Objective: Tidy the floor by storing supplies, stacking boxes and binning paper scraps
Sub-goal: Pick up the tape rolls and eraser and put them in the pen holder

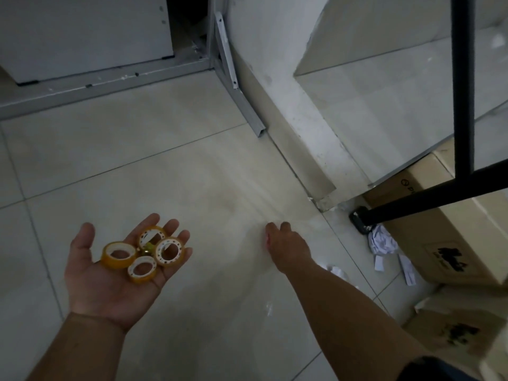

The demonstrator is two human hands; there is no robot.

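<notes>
Left hand (110, 279) lies palm-up, fingers spread flat, carrying four amber tape rolls (109, 260) loose on the palm and fingers, with nothing curled round them. Any tilt as the person rises or turns could send them rolling off across the floor tiles (192, 166). Just beyond, the right hand (287, 248) reaches low over the floor, its back to the camera; I cannot tell whether it holds anything. Crumpled paper (382, 240) and scraps (408, 270) wait farther right, against the cardboard box (453, 243).
</notes>
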